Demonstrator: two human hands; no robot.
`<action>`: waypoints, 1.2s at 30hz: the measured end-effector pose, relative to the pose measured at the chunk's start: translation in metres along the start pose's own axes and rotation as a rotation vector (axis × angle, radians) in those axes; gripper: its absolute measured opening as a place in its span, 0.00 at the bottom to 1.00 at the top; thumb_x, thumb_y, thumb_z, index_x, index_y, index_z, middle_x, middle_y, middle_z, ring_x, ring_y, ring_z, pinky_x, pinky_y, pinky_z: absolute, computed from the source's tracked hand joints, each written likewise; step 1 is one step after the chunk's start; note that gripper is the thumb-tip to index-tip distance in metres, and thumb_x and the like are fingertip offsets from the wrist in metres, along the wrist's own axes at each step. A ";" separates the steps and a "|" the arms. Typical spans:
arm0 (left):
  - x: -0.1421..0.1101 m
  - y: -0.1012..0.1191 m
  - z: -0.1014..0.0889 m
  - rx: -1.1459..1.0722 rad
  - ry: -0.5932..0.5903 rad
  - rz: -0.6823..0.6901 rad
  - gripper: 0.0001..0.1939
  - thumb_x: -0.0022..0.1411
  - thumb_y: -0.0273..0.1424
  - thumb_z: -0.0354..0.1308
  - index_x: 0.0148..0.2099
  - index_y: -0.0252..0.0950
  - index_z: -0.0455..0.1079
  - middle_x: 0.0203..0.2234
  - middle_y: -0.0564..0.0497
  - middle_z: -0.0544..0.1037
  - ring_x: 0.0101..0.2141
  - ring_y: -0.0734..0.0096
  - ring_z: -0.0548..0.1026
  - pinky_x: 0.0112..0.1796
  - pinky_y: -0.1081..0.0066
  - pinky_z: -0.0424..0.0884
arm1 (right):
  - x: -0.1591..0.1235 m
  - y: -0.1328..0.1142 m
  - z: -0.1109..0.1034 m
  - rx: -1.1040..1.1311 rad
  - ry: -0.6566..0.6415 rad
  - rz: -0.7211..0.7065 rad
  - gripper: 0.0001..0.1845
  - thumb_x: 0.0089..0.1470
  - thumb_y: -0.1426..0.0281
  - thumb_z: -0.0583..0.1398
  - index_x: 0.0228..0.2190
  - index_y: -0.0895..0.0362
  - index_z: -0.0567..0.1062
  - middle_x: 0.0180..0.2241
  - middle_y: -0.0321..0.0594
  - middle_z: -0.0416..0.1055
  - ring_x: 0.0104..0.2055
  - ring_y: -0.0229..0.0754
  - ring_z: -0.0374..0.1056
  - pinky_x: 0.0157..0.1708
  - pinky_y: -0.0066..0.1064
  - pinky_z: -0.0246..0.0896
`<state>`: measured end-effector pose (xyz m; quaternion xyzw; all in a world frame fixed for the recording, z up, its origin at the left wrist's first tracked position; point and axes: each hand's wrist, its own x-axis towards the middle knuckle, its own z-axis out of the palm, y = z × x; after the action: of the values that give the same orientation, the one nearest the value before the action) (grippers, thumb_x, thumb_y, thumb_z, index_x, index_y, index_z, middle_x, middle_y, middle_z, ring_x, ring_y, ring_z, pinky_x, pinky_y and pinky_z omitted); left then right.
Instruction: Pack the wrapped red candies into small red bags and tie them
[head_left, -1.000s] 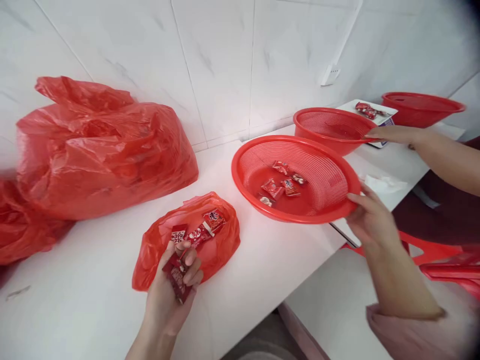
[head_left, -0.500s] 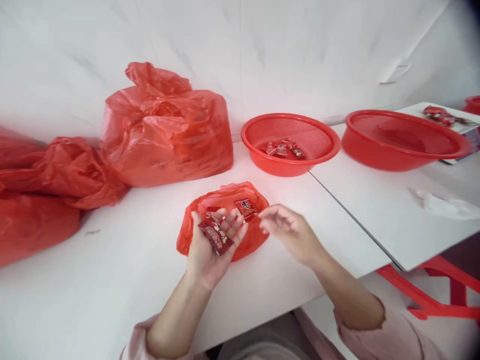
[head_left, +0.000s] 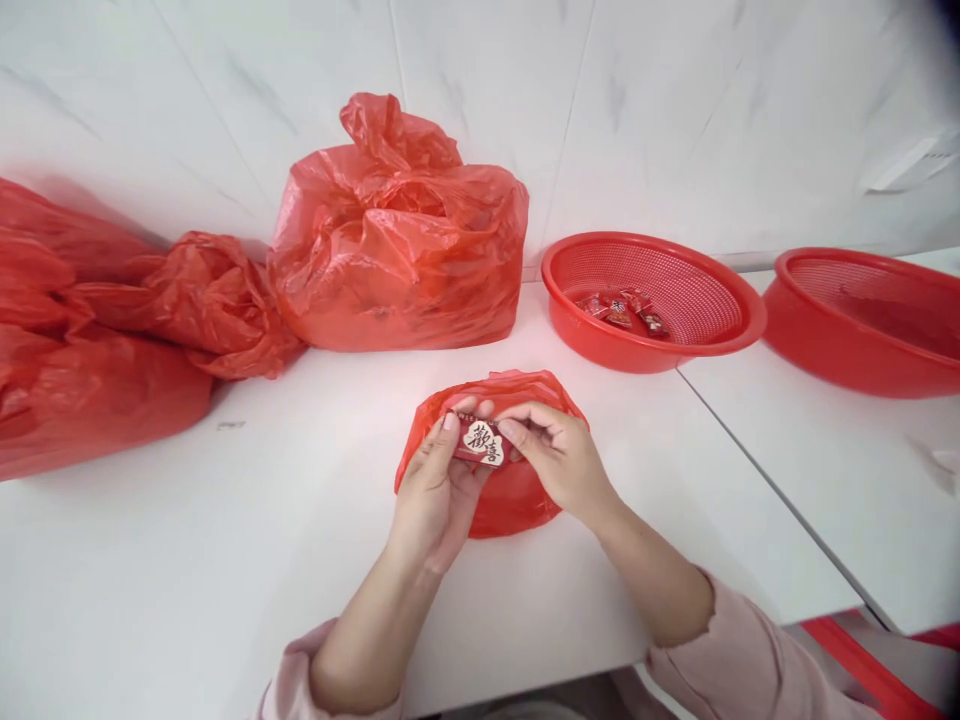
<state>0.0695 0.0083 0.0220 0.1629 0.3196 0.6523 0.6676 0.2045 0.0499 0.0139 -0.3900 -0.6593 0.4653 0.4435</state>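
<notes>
Both hands meet over a small red plastic bag [head_left: 517,500] lying on the white table [head_left: 187,560]. My left hand [head_left: 435,490] and my right hand [head_left: 559,455] pinch a red candy packet [head_left: 482,442] with a white character on it, one hand at each end. The fingers of both hands are closed on the packet. More packets may lie in my left palm, but they are hidden.
A big stuffed red bag [head_left: 397,240] stands at the wall, with more red bags [head_left: 97,340] to the left. A red mesh basket [head_left: 690,335] holding several candy packets [head_left: 622,310] sits to the right. A second red basket [head_left: 862,320] stands on the adjoining table.
My right hand came from the basket rim to the small bag and took hold of a packet with my left hand. The view swung left; the other person's hand left the view.
</notes>
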 end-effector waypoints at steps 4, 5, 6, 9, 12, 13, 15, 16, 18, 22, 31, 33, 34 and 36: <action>-0.001 -0.003 0.000 0.040 0.027 -0.049 0.12 0.67 0.32 0.57 0.50 0.38 0.75 0.49 0.49 0.78 0.46 0.67 0.77 0.45 0.70 0.76 | -0.003 0.003 -0.007 0.091 0.075 0.050 0.11 0.60 0.61 0.59 0.33 0.55 0.77 0.29 0.36 0.75 0.28 0.36 0.70 0.30 0.28 0.68; 0.000 -0.005 0.000 0.034 0.045 -0.056 0.12 0.67 0.32 0.56 0.51 0.38 0.75 0.49 0.48 0.78 0.46 0.67 0.77 0.45 0.70 0.76 | -0.003 0.003 -0.009 0.119 0.088 0.051 0.13 0.61 0.60 0.58 0.32 0.54 0.77 0.29 0.36 0.75 0.28 0.36 0.70 0.30 0.29 0.68; 0.000 -0.007 0.000 0.027 0.060 -0.055 0.12 0.67 0.33 0.56 0.50 0.38 0.76 0.49 0.49 0.79 0.46 0.67 0.78 0.45 0.71 0.76 | -0.004 0.004 -0.010 0.158 0.090 0.052 0.14 0.62 0.59 0.57 0.32 0.54 0.77 0.28 0.37 0.74 0.28 0.37 0.69 0.30 0.29 0.68; 0.002 -0.010 0.000 0.016 0.080 -0.030 0.13 0.67 0.34 0.57 0.51 0.39 0.76 0.49 0.49 0.79 0.46 0.69 0.78 0.46 0.71 0.76 | -0.004 0.005 -0.012 0.258 0.044 0.092 0.16 0.63 0.58 0.56 0.33 0.54 0.77 0.28 0.37 0.73 0.28 0.36 0.68 0.30 0.30 0.68; 0.002 -0.011 -0.001 0.033 0.081 -0.003 0.13 0.66 0.34 0.57 0.51 0.40 0.76 0.50 0.49 0.79 0.45 0.70 0.78 0.48 0.71 0.75 | -0.004 0.006 -0.010 0.260 -0.011 0.145 0.10 0.56 0.61 0.64 0.34 0.54 0.76 0.32 0.36 0.74 0.33 0.37 0.70 0.33 0.28 0.68; 0.002 -0.011 -0.001 0.045 0.073 0.006 0.13 0.66 0.35 0.58 0.52 0.41 0.75 0.50 0.49 0.79 0.46 0.70 0.78 0.48 0.70 0.74 | -0.004 0.006 -0.010 0.245 -0.019 0.145 0.09 0.54 0.62 0.65 0.35 0.54 0.75 0.33 0.36 0.74 0.34 0.37 0.70 0.35 0.28 0.68; 0.001 -0.011 -0.001 0.079 0.051 0.027 0.14 0.66 0.35 0.58 0.52 0.41 0.75 0.49 0.49 0.79 0.47 0.68 0.77 0.49 0.68 0.74 | -0.005 0.006 -0.008 0.193 -0.019 0.101 0.08 0.55 0.63 0.64 0.33 0.54 0.73 0.32 0.35 0.74 0.35 0.37 0.70 0.35 0.28 0.67; 0.000 -0.012 -0.001 0.101 0.042 0.039 0.14 0.65 0.35 0.59 0.52 0.40 0.75 0.49 0.48 0.79 0.47 0.66 0.77 0.50 0.66 0.74 | -0.006 0.006 -0.008 0.148 -0.013 0.063 0.08 0.57 0.63 0.62 0.32 0.55 0.72 0.30 0.35 0.73 0.33 0.36 0.69 0.34 0.28 0.66; -0.001 -0.013 -0.001 0.147 0.038 0.068 0.14 0.64 0.36 0.60 0.51 0.40 0.76 0.48 0.48 0.80 0.49 0.63 0.77 0.51 0.64 0.73 | -0.007 0.006 -0.007 0.037 0.000 -0.021 0.10 0.61 0.64 0.59 0.30 0.55 0.69 0.27 0.34 0.70 0.29 0.35 0.66 0.31 0.27 0.63; -0.002 -0.015 -0.001 0.211 0.037 0.112 0.15 0.62 0.36 0.62 0.51 0.41 0.77 0.47 0.48 0.80 0.49 0.61 0.77 0.51 0.63 0.73 | -0.010 0.006 -0.007 -0.138 0.032 -0.135 0.12 0.63 0.65 0.54 0.28 0.54 0.64 0.24 0.32 0.64 0.25 0.34 0.59 0.27 0.28 0.57; -0.005 -0.019 0.002 0.224 0.045 0.114 0.15 0.63 0.37 0.62 0.51 0.42 0.76 0.48 0.48 0.80 0.51 0.61 0.76 0.52 0.62 0.73 | -0.012 0.011 -0.004 -0.140 0.128 -0.137 0.15 0.65 0.63 0.52 0.26 0.54 0.61 0.22 0.31 0.61 0.23 0.34 0.57 0.25 0.28 0.53; -0.005 -0.020 0.002 0.216 0.057 0.110 0.15 0.62 0.38 0.62 0.51 0.42 0.76 0.49 0.48 0.79 0.52 0.61 0.75 0.53 0.61 0.72 | -0.011 0.011 -0.004 -0.141 0.143 -0.138 0.15 0.65 0.63 0.53 0.26 0.54 0.61 0.21 0.31 0.60 0.23 0.34 0.56 0.24 0.28 0.53; -0.005 -0.021 0.003 0.212 0.060 0.109 0.15 0.62 0.38 0.62 0.51 0.42 0.76 0.50 0.48 0.79 0.52 0.60 0.75 0.53 0.61 0.72 | -0.011 0.010 -0.003 -0.143 0.154 -0.136 0.15 0.65 0.63 0.53 0.26 0.54 0.61 0.21 0.31 0.60 0.23 0.34 0.56 0.24 0.28 0.53; -0.006 -0.023 0.004 0.202 0.065 0.104 0.15 0.62 0.38 0.63 0.51 0.42 0.76 0.50 0.48 0.79 0.52 0.60 0.76 0.53 0.61 0.73 | -0.012 0.007 0.000 -0.154 0.184 -0.130 0.16 0.64 0.63 0.53 0.25 0.54 0.62 0.21 0.31 0.60 0.23 0.34 0.57 0.25 0.29 0.53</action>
<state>0.0901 0.0009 0.0118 0.2243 0.3965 0.6554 0.6024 0.2092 0.0406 0.0043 -0.4204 -0.6737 0.3457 0.4999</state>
